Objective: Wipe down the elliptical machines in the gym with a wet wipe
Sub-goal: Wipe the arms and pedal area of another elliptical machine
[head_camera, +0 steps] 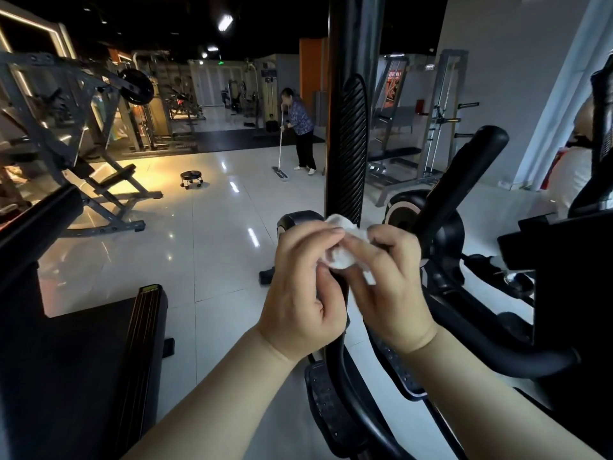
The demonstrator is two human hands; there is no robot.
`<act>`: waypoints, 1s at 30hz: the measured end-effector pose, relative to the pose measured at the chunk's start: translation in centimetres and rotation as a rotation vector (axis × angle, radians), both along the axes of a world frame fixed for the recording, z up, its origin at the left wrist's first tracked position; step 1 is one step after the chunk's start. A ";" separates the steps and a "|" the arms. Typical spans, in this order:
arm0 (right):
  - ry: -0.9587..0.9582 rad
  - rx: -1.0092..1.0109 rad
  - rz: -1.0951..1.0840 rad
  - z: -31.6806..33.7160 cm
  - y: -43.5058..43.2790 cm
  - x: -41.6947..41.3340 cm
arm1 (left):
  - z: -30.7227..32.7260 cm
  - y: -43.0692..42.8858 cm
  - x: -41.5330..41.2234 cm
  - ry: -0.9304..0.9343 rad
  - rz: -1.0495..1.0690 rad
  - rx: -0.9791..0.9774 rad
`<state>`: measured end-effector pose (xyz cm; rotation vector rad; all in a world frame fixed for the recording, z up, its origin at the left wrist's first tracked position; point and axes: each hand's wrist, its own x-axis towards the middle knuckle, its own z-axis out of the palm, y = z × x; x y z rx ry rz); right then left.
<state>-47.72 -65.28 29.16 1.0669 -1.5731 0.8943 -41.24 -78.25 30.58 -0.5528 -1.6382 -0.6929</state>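
- Head view, widest first: tiled floor (215, 260) open on the left; step there for elbow room.
- Close up against the elliptical (348, 144), with another machine (564, 277) crowding the right; swing narrow on that side.
- Mind shins on the pedal (328, 403) edge below.
- Left hand (298, 293) and right hand (394, 293) drawn together, fingers curled, pinching the wipe (341, 254) between them, just before the elliptical.
- Probably best: open a flat, clean face first, then wipe from the top down.

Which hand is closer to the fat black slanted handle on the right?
Right. The right hand is just left of the thick black slanted handle; the left hand is farther left, beyond the crumpled white wet wipe both hands pinch.
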 end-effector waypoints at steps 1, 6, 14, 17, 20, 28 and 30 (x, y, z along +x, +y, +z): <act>-0.015 -0.007 0.003 0.5 0.2 -0.2 | 0.4 0.0 0.0 0.007 0.010 -0.022; -0.036 -0.147 -0.039 4.9 -0.1 -0.8 | 3.2 -0.4 -1.2 0.012 0.163 0.037; -0.223 -0.114 0.028 -0.5 0.1 -0.1 | 2.1 -0.1 -2.8 -0.075 0.078 -0.022; -0.297 -0.160 0.060 1.0 0.1 0.0 | 1.2 -0.2 -3.0 -0.110 0.048 -0.055; -0.401 -0.303 0.127 4.3 -0.4 0.1 | 0.6 -0.1 -3.2 -0.111 0.036 -0.052; -0.462 -0.199 0.029 -0.6 -0.1 0.2 | 0.4 0.4 -3.6 -0.089 -0.008 -0.029; -0.491 -0.216 0.059 0.9 -0.1 -0.3 | 0.3 0.4 -3.7 -0.084 -0.020 -0.019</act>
